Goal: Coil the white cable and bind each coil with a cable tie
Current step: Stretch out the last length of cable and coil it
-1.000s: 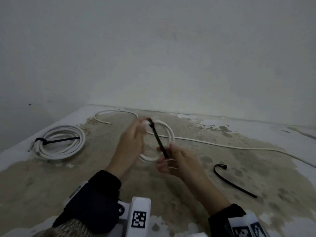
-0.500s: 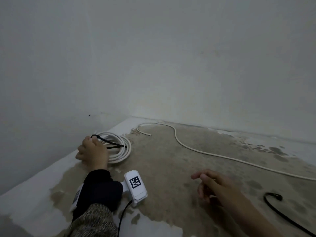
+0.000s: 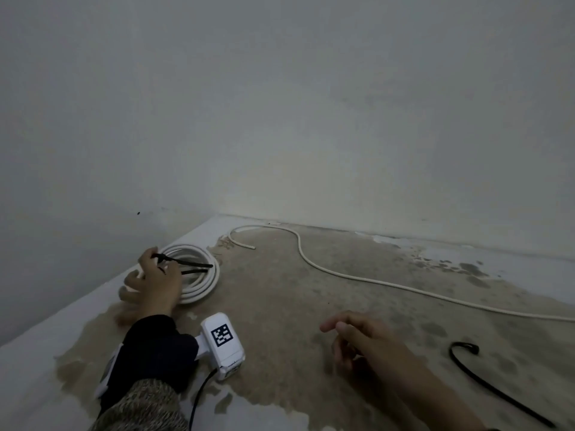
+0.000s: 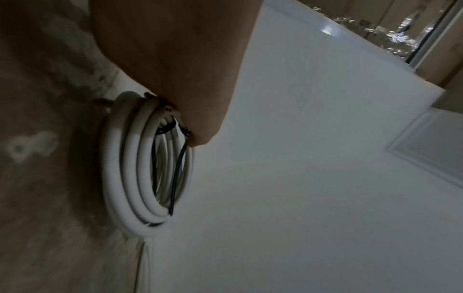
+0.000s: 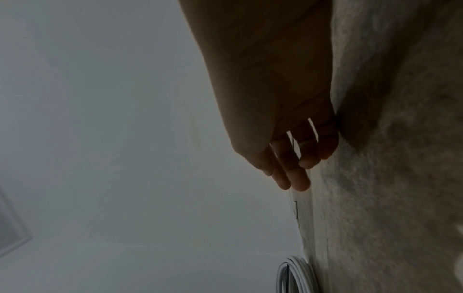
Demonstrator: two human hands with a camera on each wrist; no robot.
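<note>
Two white cable coils (image 3: 199, 284) lie stacked at the left by the wall, each bound with a black cable tie (image 3: 186, 262) whose tail points right. My left hand (image 3: 152, 259) rests on the top coil and pinches it at the tie head; the left wrist view shows the coils (image 4: 130, 178) and a fingertip on the black tie (image 4: 179, 172). My right hand (image 3: 342, 331) hovers low over the floor with loosely curled fingers (image 5: 293, 178) and holds nothing. The loose white cable (image 3: 342, 275) snakes from the back corner off to the right.
A spare black cable tie (image 3: 485, 381) lies on the floor at the right, near my right forearm. The stained brown floor (image 3: 280, 306) meets grey walls at the back and left. A white wrist camera (image 3: 222, 343) sits on my left sleeve.
A second ago both hands held the small coil and its tie in front of me. My left hand carried it left onto the other coil; my right hand let go and dropped low.
</note>
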